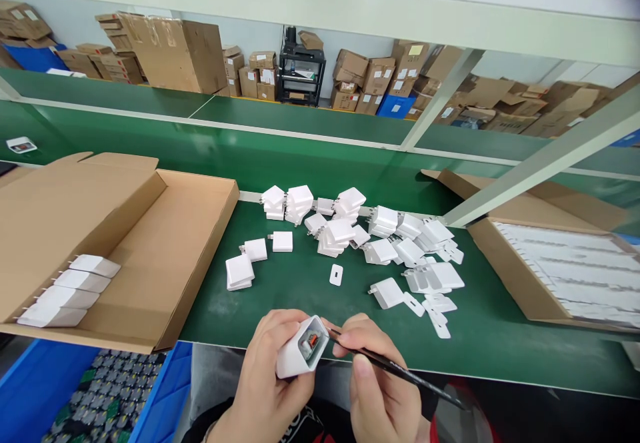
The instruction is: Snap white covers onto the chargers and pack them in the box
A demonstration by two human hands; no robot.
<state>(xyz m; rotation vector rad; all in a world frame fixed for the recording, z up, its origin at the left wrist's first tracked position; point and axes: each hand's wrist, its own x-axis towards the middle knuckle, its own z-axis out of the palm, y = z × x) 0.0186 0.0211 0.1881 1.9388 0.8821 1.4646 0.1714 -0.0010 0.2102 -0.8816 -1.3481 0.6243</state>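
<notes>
My left hand [273, 370] is closed around a white charger housing [295, 356]. Its open end faces up and to the right, showing an orange connector inside. Beside that opening, my right hand [383, 376] grips slim black tweezers [395, 368], their tip at the housing's rim. A white end cover [336, 274] with a slot lies flat on the green table [300, 296]. Behind it are stacked white charger housings [336, 233], some with metal prongs showing. More loose end covers [437, 310] lie among the housings on the right.
At left an open cardboard box [200, 250] holds a row of several white chargers [75, 290]. Below it, a blue bin [165, 390] contains circuit parts. Another carton [505, 276] at right is filled with white pieces. A pale metal frame post [540, 156] slants over the table.
</notes>
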